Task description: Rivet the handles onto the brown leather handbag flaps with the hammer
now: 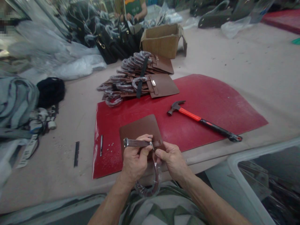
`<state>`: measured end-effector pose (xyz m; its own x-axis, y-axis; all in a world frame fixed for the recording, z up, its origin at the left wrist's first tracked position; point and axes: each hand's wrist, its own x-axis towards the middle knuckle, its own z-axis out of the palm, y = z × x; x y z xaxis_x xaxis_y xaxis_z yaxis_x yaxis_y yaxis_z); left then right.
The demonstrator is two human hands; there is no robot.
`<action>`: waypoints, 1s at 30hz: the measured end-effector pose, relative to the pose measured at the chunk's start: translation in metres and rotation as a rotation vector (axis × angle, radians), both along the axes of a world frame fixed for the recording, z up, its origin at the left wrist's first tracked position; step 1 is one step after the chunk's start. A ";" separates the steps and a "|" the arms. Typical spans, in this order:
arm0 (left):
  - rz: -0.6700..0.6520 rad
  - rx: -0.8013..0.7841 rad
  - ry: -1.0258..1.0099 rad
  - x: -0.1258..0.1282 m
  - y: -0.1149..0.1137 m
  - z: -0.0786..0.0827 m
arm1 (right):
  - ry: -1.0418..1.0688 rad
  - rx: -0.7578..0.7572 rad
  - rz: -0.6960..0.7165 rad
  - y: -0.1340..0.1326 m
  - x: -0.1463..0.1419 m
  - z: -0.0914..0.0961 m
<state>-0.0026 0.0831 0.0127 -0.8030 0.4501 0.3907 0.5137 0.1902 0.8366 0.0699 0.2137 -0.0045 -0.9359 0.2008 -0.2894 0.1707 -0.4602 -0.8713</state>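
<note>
A brown leather bag panel (140, 126) lies at the near edge of a red mat, under my hands. My left hand (136, 161) is closed, pinching a short brown strap (138, 143) with a metal piece at its left end. Small silver hardware (151, 144) shows at the left fingertips. My right hand (174, 159) is closed on the panel's right edge, thumb on top by the base of the handle. That curved handle (156, 181), wrapped in clear plastic, hangs over the table edge toward me. Fingers hide part of the strap's joint.
A claw hammer (199, 119) rests on the red mat (211, 97). Behind are stacked brown panels (164, 86) with wrapped handles, a cardboard box (161, 40) and black bags (110, 47). A pen-like tool (101, 145) lies left; a person's hands (134, 17) show at the back.
</note>
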 end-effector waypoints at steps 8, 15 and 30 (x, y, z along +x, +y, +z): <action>-0.001 -0.051 -0.035 -0.017 0.008 -0.016 | -0.083 0.150 0.102 0.007 -0.008 -0.005; -0.033 -0.073 0.053 -0.014 0.007 -0.037 | -0.130 0.739 0.200 0.031 0.004 0.004; -0.073 -0.112 0.015 -0.009 0.007 -0.036 | -0.345 1.964 0.113 0.182 0.005 0.019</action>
<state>-0.0115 0.0904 -0.0230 -0.7610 0.5487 0.3462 0.5416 0.2437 0.8045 0.0750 0.3961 0.0143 -0.9280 0.3652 0.0743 0.3655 0.9308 -0.0089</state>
